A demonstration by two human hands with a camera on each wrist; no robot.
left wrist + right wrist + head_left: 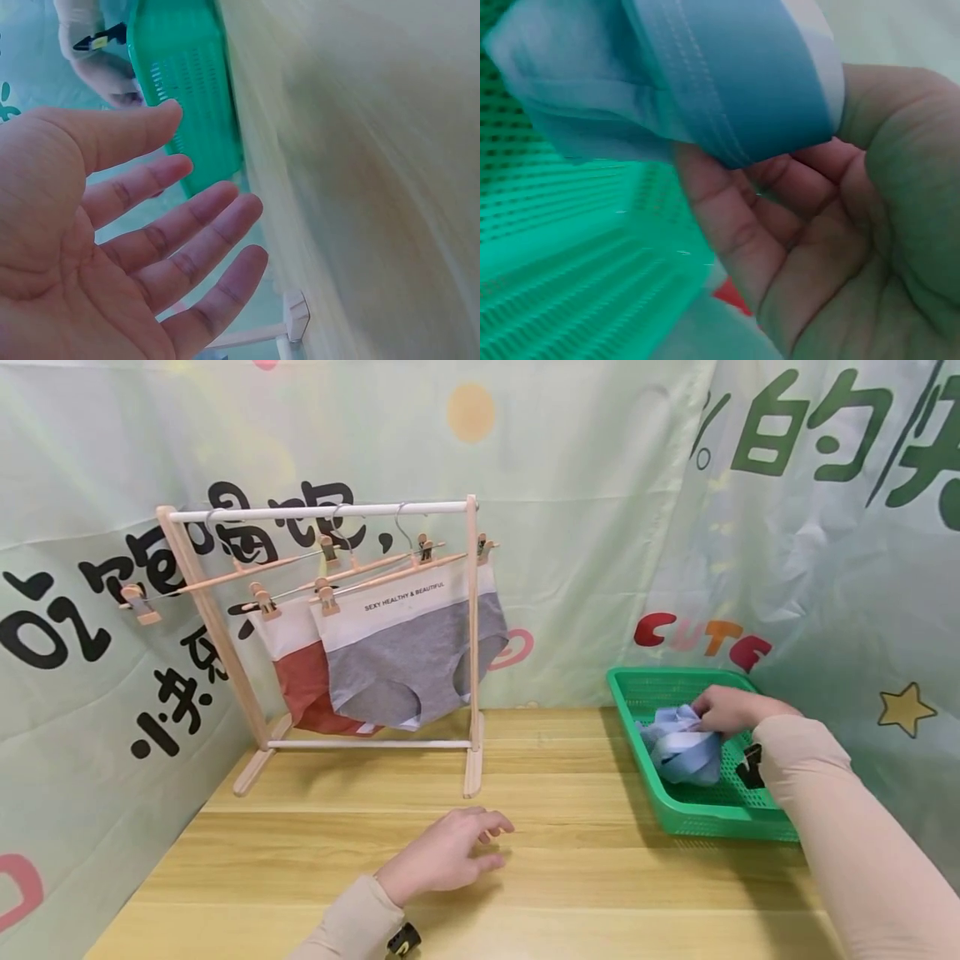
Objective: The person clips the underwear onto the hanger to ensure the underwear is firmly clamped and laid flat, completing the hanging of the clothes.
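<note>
Left grip (448, 853) is spread over the woodgrain counter (577, 893), left of the perforated green basket (723, 820). Stitched blue cloth (686, 760) is pinched by the right grip (737, 708) inside it, flopped toward its left wall, too bunched for a long axis to be told. Grey briefs (397, 652) are hung left of the basket.

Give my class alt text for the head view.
A person's right hand grips a blue garment at a green basket; the empty left hand is above a wooden table. On the left, grey briefs and red briefs hang from clip hangers on a rack.
</note>
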